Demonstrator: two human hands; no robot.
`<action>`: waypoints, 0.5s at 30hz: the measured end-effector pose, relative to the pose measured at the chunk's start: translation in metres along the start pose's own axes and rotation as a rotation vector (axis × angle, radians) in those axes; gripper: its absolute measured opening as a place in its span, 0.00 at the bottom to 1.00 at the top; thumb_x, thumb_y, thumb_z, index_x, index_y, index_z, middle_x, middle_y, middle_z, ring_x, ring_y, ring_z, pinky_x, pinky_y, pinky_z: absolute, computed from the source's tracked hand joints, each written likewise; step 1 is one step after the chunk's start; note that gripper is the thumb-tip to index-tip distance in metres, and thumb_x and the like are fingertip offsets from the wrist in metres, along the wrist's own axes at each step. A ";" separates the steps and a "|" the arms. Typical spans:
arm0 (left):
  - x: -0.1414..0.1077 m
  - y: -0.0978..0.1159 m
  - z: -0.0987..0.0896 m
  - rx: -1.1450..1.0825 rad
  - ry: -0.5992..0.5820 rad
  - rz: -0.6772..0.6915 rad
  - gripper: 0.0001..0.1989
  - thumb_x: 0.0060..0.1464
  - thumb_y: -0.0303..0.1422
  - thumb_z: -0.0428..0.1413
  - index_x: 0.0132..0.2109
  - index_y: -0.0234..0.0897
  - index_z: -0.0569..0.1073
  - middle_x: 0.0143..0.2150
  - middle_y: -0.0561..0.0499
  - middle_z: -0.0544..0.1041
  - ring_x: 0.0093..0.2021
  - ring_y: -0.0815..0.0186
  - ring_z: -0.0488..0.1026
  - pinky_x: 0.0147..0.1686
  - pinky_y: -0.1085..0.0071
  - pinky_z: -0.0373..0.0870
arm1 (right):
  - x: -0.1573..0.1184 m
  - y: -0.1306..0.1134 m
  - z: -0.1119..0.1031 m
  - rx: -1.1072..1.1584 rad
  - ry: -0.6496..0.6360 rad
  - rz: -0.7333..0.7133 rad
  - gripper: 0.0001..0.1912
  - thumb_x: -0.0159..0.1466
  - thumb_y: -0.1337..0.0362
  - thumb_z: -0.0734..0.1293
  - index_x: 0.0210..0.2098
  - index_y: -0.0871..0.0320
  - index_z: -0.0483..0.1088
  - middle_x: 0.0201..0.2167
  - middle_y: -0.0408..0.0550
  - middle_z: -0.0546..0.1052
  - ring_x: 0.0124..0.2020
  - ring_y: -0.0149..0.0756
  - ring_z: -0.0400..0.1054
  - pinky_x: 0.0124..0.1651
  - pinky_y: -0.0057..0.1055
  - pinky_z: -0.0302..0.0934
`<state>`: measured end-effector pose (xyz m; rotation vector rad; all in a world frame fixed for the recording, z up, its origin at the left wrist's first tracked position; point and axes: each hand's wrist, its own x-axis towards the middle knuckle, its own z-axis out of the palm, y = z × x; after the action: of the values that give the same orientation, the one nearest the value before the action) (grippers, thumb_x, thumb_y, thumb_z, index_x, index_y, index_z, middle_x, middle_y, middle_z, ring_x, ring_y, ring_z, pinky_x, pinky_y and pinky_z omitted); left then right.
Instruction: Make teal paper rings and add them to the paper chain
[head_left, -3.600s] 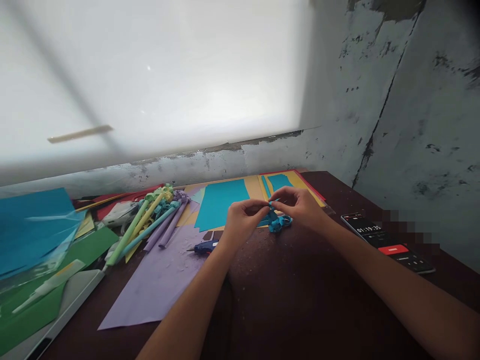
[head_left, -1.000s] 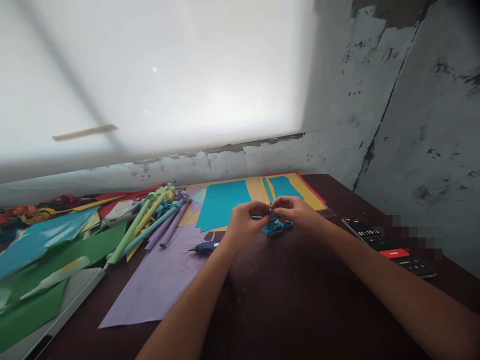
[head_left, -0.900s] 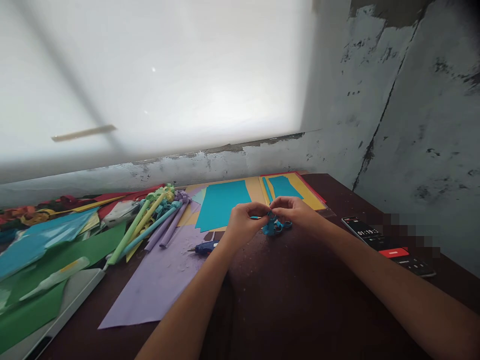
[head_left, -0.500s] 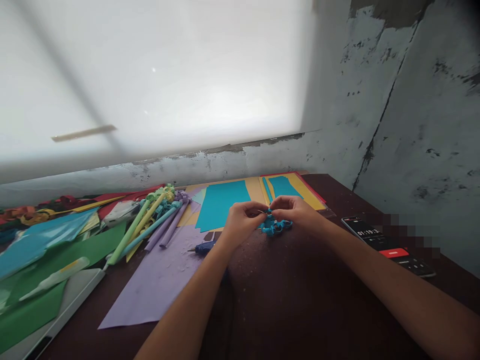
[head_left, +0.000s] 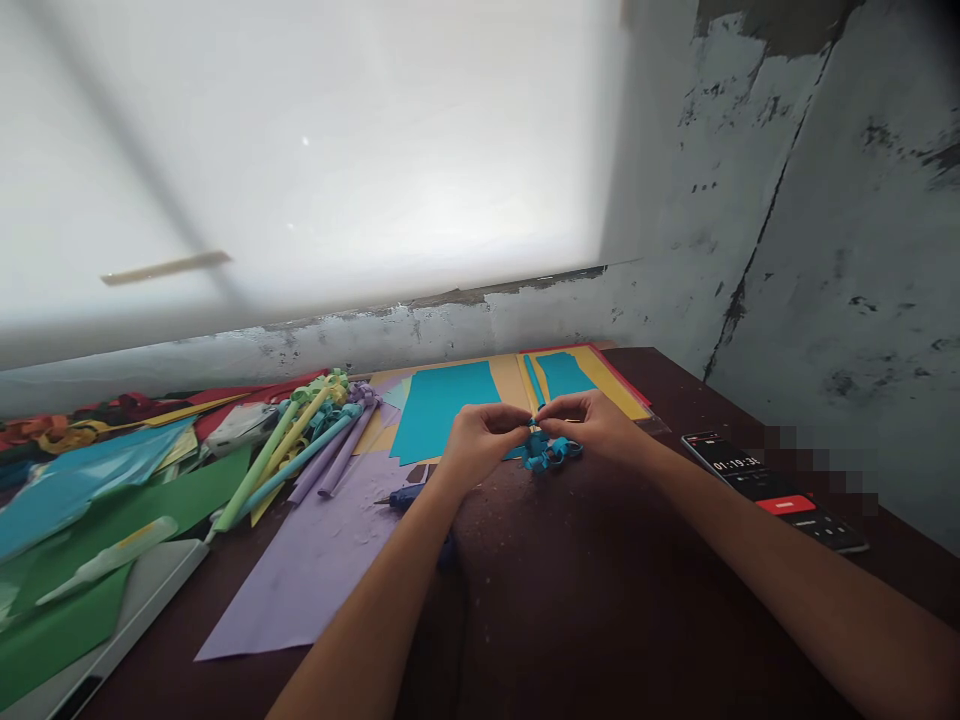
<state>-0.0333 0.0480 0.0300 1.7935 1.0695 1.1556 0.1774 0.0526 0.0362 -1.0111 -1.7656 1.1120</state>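
Room btwn forearms (head_left: 379, 600), glue gun (head_left: 406, 497) L

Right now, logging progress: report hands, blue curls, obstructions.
Left hand and right hand pinching. Curled blue paper between them, partly covered. Glue gun partly behind left forearm, blocking neither hand.

Pale sheet (head_left: 420, 160): glowed at the back, brightest right of centre; a diagonal shadow (head_left: 127, 130) crossed its left.
Desk (head_left: 600, 590): fell near-black in the foreground.
Blue curls (head_left: 538, 460): showed soft detail.
Phone (head_left: 765, 490): shone red; pixelated blocks (head_left: 825, 465) lay beside it.
Edges: looked stretched.
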 end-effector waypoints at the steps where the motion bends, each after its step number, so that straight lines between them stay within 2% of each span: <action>1: 0.000 0.000 0.000 0.001 -0.001 0.003 0.09 0.50 0.33 0.65 0.40 0.37 0.84 0.38 0.47 0.86 0.41 0.57 0.84 0.41 0.67 0.81 | 0.000 0.000 0.000 -0.006 0.001 -0.004 0.13 0.59 0.56 0.74 0.39 0.57 0.82 0.37 0.50 0.83 0.40 0.42 0.77 0.46 0.39 0.70; 5: -0.001 0.001 0.001 -0.003 0.025 0.017 0.11 0.50 0.36 0.67 0.40 0.36 0.84 0.39 0.45 0.86 0.41 0.56 0.84 0.41 0.66 0.81 | 0.001 0.001 0.001 -0.009 -0.011 -0.029 0.13 0.58 0.56 0.74 0.38 0.56 0.82 0.37 0.50 0.83 0.40 0.43 0.77 0.46 0.39 0.71; 9: 0.000 -0.002 0.003 -0.012 0.045 0.024 0.10 0.50 0.34 0.67 0.40 0.36 0.83 0.38 0.45 0.86 0.40 0.57 0.84 0.41 0.66 0.81 | 0.003 0.006 0.003 -0.017 -0.013 -0.036 0.14 0.58 0.54 0.74 0.39 0.56 0.81 0.36 0.50 0.82 0.39 0.43 0.77 0.42 0.37 0.70; 12: 0.001 -0.005 0.003 0.047 0.119 0.018 0.09 0.50 0.33 0.66 0.40 0.36 0.83 0.37 0.45 0.85 0.40 0.57 0.84 0.40 0.66 0.81 | 0.001 0.001 0.007 -0.113 0.145 -0.090 0.12 0.61 0.55 0.72 0.39 0.56 0.78 0.34 0.49 0.81 0.35 0.41 0.75 0.37 0.35 0.68; 14: 0.001 -0.007 0.003 0.069 0.165 0.012 0.09 0.49 0.32 0.66 0.40 0.37 0.83 0.37 0.45 0.85 0.40 0.57 0.84 0.40 0.65 0.81 | -0.005 -0.007 0.014 -0.264 0.266 -0.174 0.08 0.63 0.57 0.69 0.33 0.55 0.74 0.31 0.47 0.79 0.32 0.39 0.73 0.34 0.34 0.65; 15: 0.002 -0.007 0.002 0.072 0.177 0.010 0.09 0.49 0.32 0.66 0.40 0.36 0.83 0.36 0.45 0.85 0.40 0.57 0.84 0.41 0.65 0.81 | -0.009 -0.011 0.019 -0.339 0.255 -0.208 0.09 0.65 0.58 0.67 0.31 0.55 0.72 0.28 0.46 0.77 0.29 0.37 0.70 0.32 0.33 0.62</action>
<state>-0.0327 0.0517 0.0241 1.7785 1.2189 1.3164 0.1613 0.0354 0.0391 -1.0839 -1.8335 0.5388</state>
